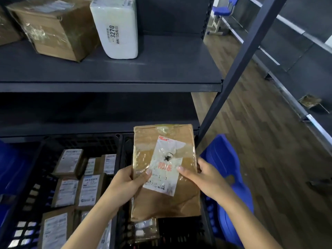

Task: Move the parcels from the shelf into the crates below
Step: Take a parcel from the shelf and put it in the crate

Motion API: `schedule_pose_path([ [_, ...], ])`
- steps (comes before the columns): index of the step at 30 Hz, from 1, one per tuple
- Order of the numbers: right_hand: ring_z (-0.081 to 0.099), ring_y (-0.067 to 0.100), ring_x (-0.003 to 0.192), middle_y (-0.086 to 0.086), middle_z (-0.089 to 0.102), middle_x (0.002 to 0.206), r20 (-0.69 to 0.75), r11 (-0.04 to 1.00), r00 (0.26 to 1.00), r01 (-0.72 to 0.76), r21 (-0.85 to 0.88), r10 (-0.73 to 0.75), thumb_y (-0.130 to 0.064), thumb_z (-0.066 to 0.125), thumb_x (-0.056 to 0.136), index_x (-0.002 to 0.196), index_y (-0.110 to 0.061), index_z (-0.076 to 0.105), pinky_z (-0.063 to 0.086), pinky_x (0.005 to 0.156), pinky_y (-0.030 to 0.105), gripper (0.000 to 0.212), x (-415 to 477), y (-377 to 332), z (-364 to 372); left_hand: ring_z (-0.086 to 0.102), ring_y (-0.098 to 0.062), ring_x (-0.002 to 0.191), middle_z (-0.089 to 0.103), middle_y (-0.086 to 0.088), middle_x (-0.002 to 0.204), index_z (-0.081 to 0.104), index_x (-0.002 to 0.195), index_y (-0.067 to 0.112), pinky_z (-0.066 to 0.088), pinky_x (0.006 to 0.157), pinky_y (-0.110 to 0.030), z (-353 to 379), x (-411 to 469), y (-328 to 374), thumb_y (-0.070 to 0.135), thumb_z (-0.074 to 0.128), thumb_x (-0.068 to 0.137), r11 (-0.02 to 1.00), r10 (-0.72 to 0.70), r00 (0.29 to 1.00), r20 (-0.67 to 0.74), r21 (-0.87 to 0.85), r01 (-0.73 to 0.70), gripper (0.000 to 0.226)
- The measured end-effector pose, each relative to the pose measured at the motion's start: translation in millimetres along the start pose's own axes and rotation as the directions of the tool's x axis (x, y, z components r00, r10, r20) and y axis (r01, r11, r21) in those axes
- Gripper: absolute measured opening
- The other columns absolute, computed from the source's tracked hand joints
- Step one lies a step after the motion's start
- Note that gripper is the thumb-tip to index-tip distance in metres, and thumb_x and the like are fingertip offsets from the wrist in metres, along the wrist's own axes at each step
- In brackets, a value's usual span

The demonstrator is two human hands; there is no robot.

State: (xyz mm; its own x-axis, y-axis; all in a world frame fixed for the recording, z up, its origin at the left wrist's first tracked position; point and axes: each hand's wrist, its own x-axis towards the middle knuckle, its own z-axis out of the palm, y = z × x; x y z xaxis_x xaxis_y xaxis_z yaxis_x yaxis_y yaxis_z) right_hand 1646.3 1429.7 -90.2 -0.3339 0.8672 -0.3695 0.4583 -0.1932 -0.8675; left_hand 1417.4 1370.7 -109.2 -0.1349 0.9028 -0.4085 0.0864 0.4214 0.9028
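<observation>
Both the left hand (130, 178) and right hand (203, 177) clamped the flat brown paper parcel (164, 173) by its side edges above the right black crate (179, 230), and it looked light, creased, pliable, with slippery tape.

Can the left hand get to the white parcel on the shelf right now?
Probably not yet: the left hand grips the brown parcel with the right hand. Otherwise nothing on the shelf blocks the white parcel.
</observation>
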Motion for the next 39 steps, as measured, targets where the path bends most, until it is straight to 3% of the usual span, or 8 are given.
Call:
schedule_pose_path([
  [6,0.062,-0.014,0.09,-0.029,0.069,0.098,-0.155,0.997,0.986,-0.057,0.046,0.063,-0.051,0.077,0.072,0.113,-0.04,0.059,0.045,0.069,0.007,0.046,-0.1,33.2,13.3,0.041,-0.004,0.038,0.045,0.009,0.042,0.053,0.068,0.02,0.032,0.041,-0.015,18.7,10.1,-22.9,0.041,0.066,0.085,0.993,-0.039,0.999,0.027,0.115,0.036,0.031],
  [11,0.067,-0.006,0.085,-0.022,0.073,0.094,-0.175,0.979,0.974,-0.113,0.169,0.143,-0.037,0.081,0.073,0.101,-0.033,0.067,0.051,0.074,0.022,0.032,4.3,57.3,8.9,0.058,0.002,0.048,0.064,0.017,0.056,0.062,0.096,0.028,0.039,0.047,-0.014,32.2,15.0,-33.8,0.054,0.062,0.083,0.972,-0.083,0.996,0.03,0.225,0.074,0.029],
  [17,0.068,-0.004,0.086,-0.022,0.073,0.093,-0.182,0.96,0.959,-0.174,0.218,0.216,-0.036,0.081,0.074,0.1,-0.031,0.069,0.052,0.079,0.026,0.029,1.2,85.9,1.9,0.06,0.003,0.055,0.072,0.006,0.082,0.043,0.141,0.025,0.043,0.051,-0.013,34.6,14.0,-46.1,0.062,0.045,0.088,0.877,0.11,0.993,-0.033,0.473,-0.082,0.065],
  [19,0.067,-0.007,0.083,-0.024,0.073,0.091,-0.178,0.961,0.957,-0.19,0.202,0.227,-0.035,0.081,0.074,0.097,-0.032,0.069,0.05,0.074,0.02,0.026,-4.6,96.8,1.3,0.065,-0.002,0.095,0.06,-0.005,0.132,0.034,0.147,0.02,0.051,0.082,-0.025,32.7,15.2,-57.8,0.055,0.044,0.092,0.799,0.168,0.986,-0.017,0.587,-0.127,0.065],
  [21,0.066,-0.01,0.081,-0.027,0.072,0.089,-0.171,0.965,0.957,-0.207,0.162,0.234,-0.035,0.081,0.075,0.093,-0.034,0.068,0.047,0.065,0.011,0.022,-12.2,108.7,3.4,0.05,-0.015,0.128,0.039,0.0,0.151,0.034,0.147,0.018,0.042,0.106,-0.034,31.5,15.3,-70.7,0.051,0.045,0.094,0.78,0.158,0.987,0.01,0.612,-0.131,0.064],
  [26,0.065,-0.012,0.08,-0.028,0.072,0.086,-0.134,0.959,0.951,-0.266,0.097,0.278,-0.033,0.082,0.074,0.096,-0.035,0.066,0.046,0.062,0.006,0.027,-22.9,138.1,15.8,0.064,-0.013,0.103,0.059,0.013,0.119,0.041,0.144,0.023,0.046,0.075,-0.007,45.2,4.5,-99.2,0.05,0.05,0.092,0.864,0.024,0.998,0.052,0.501,-0.046,0.059],
  [31,0.063,-0.008,0.09,-0.022,0.072,0.096,-0.113,0.953,0.947,-0.297,0.056,0.301,-0.035,0.081,0.075,0.111,-0.032,0.065,0.045,0.069,0.01,0.04,-28.2,157.6,31.9,0.063,-0.005,0.09,0.065,0.021,0.104,0.044,0.133,0.039,0.053,0.081,-0.032,65.1,-6.9,-123.1,0.037,0.06,0.089,0.898,-0.031,0.994,0.109,0.439,-0.021,0.047],
  [39,0.059,-0.008,0.089,-0.023,0.068,0.098,-0.121,0.941,0.934,-0.339,-0.002,0.336,-0.031,0.079,0.077,0.114,-0.033,0.061,0.042,0.068,0.009,0.041,-18.4,181.8,55.3,0.065,-0.021,0.093,0.068,-0.004,0.101,0.045,0.13,0.017,0.053,0.08,-0.041,72.5,5.0,-164.4,0.015,0.059,0.092,0.893,-0.106,0.99,0.094,0.447,0.053,0.041],
])
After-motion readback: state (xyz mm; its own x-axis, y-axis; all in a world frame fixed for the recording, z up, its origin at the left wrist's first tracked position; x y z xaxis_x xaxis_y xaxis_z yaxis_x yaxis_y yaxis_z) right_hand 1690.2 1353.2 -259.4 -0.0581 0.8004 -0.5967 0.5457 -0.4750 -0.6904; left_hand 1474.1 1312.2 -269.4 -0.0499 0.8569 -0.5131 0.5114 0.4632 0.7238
